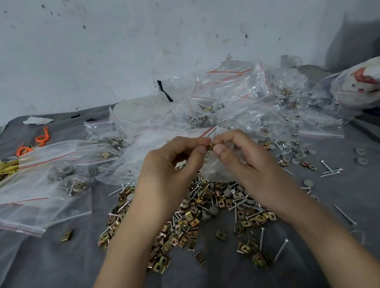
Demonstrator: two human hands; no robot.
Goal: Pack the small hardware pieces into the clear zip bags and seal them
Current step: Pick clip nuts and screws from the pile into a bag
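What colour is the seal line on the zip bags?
Red seal line, head view.

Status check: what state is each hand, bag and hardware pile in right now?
left hand: pinches the top of the held bag.
right hand: pinches the same top.
held bag: hangs between the hands, partly filled; seal unclear.
hardware pile: loose on the cloth.
packed bags: lying flat at left.
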